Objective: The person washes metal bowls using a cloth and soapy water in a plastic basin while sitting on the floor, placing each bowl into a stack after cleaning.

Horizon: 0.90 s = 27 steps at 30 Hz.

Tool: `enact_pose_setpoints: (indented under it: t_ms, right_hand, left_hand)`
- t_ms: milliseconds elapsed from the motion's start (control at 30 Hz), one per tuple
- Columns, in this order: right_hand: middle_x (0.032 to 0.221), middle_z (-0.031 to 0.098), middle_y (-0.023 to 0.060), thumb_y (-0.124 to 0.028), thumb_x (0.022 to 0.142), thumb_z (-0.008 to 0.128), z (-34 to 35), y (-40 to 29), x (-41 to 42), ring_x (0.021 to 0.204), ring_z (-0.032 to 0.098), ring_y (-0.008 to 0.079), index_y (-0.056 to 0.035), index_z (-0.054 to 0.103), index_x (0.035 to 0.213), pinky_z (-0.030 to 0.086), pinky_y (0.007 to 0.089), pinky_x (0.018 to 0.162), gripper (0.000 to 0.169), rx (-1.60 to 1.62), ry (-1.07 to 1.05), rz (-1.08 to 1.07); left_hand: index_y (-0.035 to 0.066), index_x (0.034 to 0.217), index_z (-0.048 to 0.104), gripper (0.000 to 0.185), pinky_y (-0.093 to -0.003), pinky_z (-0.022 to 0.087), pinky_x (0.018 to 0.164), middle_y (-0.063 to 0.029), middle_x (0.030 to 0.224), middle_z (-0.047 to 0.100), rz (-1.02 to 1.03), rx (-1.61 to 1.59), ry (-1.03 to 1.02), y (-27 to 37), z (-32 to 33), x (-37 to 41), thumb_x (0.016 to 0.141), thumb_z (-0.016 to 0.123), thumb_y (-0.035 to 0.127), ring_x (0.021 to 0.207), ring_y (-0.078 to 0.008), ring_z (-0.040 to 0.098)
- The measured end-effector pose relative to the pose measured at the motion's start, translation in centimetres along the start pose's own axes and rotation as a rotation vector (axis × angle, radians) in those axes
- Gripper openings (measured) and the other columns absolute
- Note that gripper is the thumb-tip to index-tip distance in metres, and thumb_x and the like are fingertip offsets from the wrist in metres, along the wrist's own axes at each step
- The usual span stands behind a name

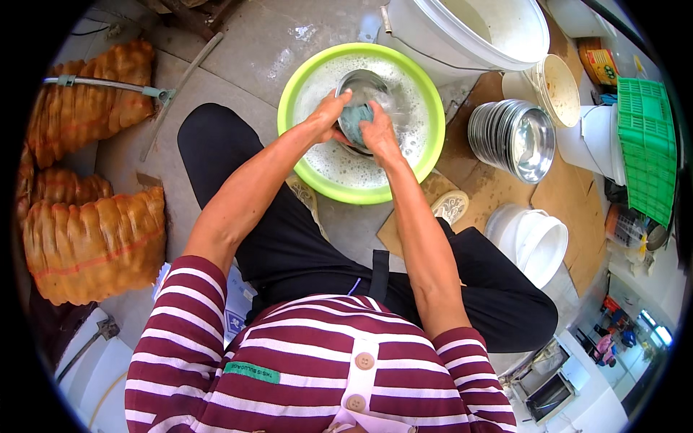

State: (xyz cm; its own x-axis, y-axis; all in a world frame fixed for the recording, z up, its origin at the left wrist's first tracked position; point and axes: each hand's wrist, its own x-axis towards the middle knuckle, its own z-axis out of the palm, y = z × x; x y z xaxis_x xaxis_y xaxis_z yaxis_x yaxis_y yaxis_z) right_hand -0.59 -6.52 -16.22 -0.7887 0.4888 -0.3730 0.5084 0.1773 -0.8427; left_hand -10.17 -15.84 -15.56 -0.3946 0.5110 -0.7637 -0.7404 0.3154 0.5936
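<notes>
Over a lime-green plastic basin (286, 116) of foamy water (325, 168), my left hand (327, 116) grips a metal bowl (364, 81) by its left side. The thumb lies on the rim, and the bowl is tilted. My right hand (380, 132) presses a grey-green scrubbing cloth (354, 122) into the near part of the bowl. Part of another metal rim shows just below the bowl, mostly hidden by the hands and suds. To the right of the basin, a nested stack of metal bowls (511, 138) lies tipped towards me on flattened cardboard (501, 187).
A large white bucket (433, 59) stands close behind the basin. Smaller white buckets (541, 86) and white tubs (528, 238) are on the right, near a green plastic crate (647, 146). Filled orange mesh sacks (97, 243) and a squeegee-like pole (108, 82) are on the left.
</notes>
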Motion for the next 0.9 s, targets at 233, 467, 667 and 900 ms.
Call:
enact_pose_setpoints:
  t_ms: [233,467,667,900]
  right_hand:
    - [0.125,0.046,0.0159,0.01,0.065,0.042,-0.1,1.4,4.1,0.12,0.042,0.0326,-0.0055,0.049,0.112,0.033,0.0371,0.102,0.051,-0.058,0.025,-0.554]
    - [0.133,0.039,0.0102,0.0,0.079,0.048,-3.5,3.8,5.2,0.118,0.042,0.0329,-0.0089,0.046,0.118,0.039,0.0501,0.091,0.041,-0.756,0.087,-0.397]
    - [0.116,0.048,0.0217,-0.002,0.075,0.051,-1.9,4.1,2.1,0.106,0.05,0.0384,-0.0025,0.049,0.103,0.044,0.0464,0.084,0.028,-0.723,0.032,-0.163]
    - [0.117,0.049,0.0252,0.003,0.071,0.047,-3.0,1.6,0.8,0.105,0.05,0.0418,-0.0032,0.05,0.117,0.043,0.0416,0.088,0.046,-0.358,-0.368,-0.022]
  left_hand:
    - [0.002,0.131,0.027,0.053,-0.0552,0.051,0.081,-0.0213,0.122,0.046,-0.104,0.004,-0.231,-0.7,-0.2,-0.2,0.097,0.023,0.043,0.105,-0.035,0.055]
    - [0.003,0.13,0.03,0.042,-0.0544,0.055,0.072,-0.0215,0.123,0.043,-0.001,-0.102,-0.109,-0.4,0.3,-0.3,0.096,0.035,0.028,0.103,-0.0365,0.055]
    - [0.015,0.141,0.022,0.054,-0.0505,0.054,0.073,-0.0178,0.13,0.043,0.172,-0.01,0.102,-0.8,0.6,0.2,0.092,0.044,0.022,0.107,-0.0378,0.051]
    - [0.012,0.132,0.042,0.048,-0.0396,0.04,0.092,-0.0221,0.117,0.054,0.873,0.565,0.455,-1.1,-1.1,1.4,0.085,0.046,0.002,0.11,-0.0364,0.051]
